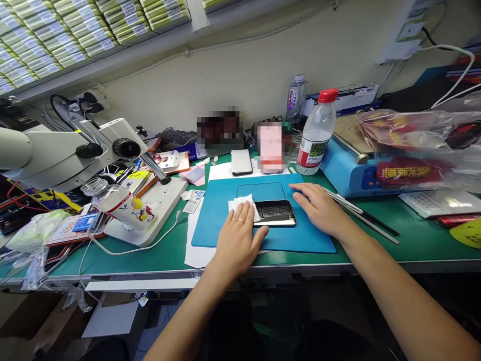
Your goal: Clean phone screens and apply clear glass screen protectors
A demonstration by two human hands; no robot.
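A phone [280, 213] with a dark, shiny, streaked face lies on a blue mat [218, 235]. My left hand [238, 235] presses a folded white tissue [258, 206] onto its left end, fingers stretched out flat and thumb apart. Part of the tissue and the phone's left end are hidden under that hand. Just behind the phone lies a thin clear sheet with a dark outline [260, 189], seemingly a screen protector. My right hand [317, 205] rests at the mat's right side, fingers spread and nothing in them, its fingertips near the sheet's right edge.
A microscope [120, 145] and a decorated glass jar [128, 208] stand at left, with a white cable [150, 245] trailing across the green table. Behind the mat are a white-backed device [241, 162] and a red-capped bottle [317, 135]. At right sit tweezers-like tools [364, 218] and a blue machine [345, 168].
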